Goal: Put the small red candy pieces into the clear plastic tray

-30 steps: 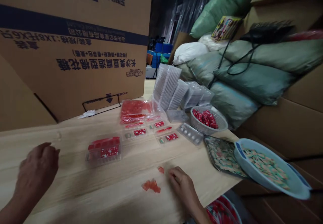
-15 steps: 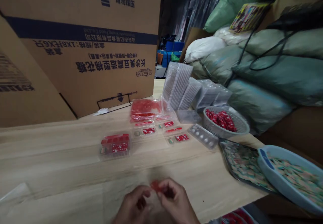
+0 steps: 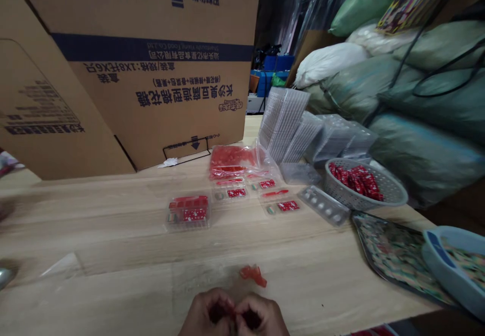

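Over the head feed I am watching the bare left hand [image 3: 209,315] and the bare right hand [image 3: 261,317] meeting toward the near edge of the pale, wood-grained desk [image 3: 125,255], their fingers curling inward. Both sets of fingertips are grasping a small red piece [image 3: 232,313], though the knuckles are hiding most of it and I am failing to make out its shape. Just beyond the right hand, a loose cluster of thin, translucent red scraps [image 3: 253,275] is lying on the desk, apart from the fingers. Farther toward the far edge, a clear plastic box [image 3: 188,226] is holding red contents [image 3: 188,202], standing left of some flat, clear plastic packs [image 3: 271,201] that are containing red strips [image 3: 275,193]. Behind these, a clear bag of red pieces [image 3: 231,159] is lying near a tall brown cardboard carton [image 3: 182,118] with a dark blue band, and stacks of ribbed clear trays [image 3: 284,118] are rising to its right. Toward the desk's right edge, a pale grey perforated basket [image 3: 394,190] is holding red-and-white packets [image 3: 356,180], and near the right corner a dark, shallow tray [image 3: 373,270] is bearing greenish pieces [image 3: 401,255], with a light blue basin [image 3: 441,262] overlapping it, running out of my view
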`<act>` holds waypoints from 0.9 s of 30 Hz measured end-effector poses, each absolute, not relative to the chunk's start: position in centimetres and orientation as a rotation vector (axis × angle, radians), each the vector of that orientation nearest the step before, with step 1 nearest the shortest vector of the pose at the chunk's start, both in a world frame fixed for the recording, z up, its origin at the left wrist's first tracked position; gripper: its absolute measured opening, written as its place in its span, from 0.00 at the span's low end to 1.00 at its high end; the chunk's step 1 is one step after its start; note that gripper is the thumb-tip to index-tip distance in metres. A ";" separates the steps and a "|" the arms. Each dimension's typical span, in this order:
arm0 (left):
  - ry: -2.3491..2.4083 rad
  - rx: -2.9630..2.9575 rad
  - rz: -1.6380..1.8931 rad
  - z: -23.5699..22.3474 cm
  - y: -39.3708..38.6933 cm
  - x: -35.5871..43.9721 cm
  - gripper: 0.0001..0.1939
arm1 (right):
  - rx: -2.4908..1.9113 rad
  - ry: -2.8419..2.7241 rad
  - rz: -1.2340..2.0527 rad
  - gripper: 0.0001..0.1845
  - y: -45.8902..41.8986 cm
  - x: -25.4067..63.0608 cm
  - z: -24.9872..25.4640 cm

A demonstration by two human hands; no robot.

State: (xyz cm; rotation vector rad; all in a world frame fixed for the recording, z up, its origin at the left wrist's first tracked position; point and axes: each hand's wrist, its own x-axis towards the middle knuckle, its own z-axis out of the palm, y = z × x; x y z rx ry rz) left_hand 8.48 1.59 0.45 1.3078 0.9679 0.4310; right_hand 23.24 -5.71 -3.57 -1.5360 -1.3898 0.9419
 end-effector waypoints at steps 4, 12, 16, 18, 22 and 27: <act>0.964 1.257 0.478 0.4 1.6 8.1 0.06 | -1.553 -1.233 1.107 0.08 -5.0 22.6 -2.6; 1.076 1.265 0.513 0.6 1.7 7.7 0.06 | -1.512 -1.138 1.016 0.07 -4.7 20.5 -3.2; 0.993 1.060 0.463 0.6 1.8 6.3 0.09 | -1.276 -0.966 1.237 0.13 -5.3 20.0 -4.6; 0.905 0.814 0.424 0.2 1.8 5.7 0.10 | -1.166 -0.932 1.370 0.17 -5.4 20.3 -4.4; 0.831 0.643 0.406 -0.2 1.6 5.2 0.16 | -1.149 -1.006 1.347 0.16 -5.2 20.9 -3.3; 0.832 0.746 0.469 -0.3 1.3 5.7 0.22 | -1.055 -1.349 0.978 0.11 -4.9 21.0 -2.9</act>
